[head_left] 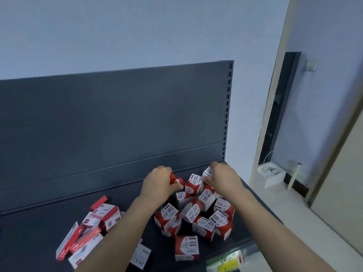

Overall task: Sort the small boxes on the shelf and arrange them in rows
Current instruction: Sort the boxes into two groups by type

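From my remote seat this reads as a shop selling stationery. The dark metal shelf has the flat back panel and slotted upright of retail display racking. A yellow price label sits in its front rail. Many identical red-and-white paper clip boxes lie heaped like stock.

left hand bare | right hand bare | both forearms bare to frame edge
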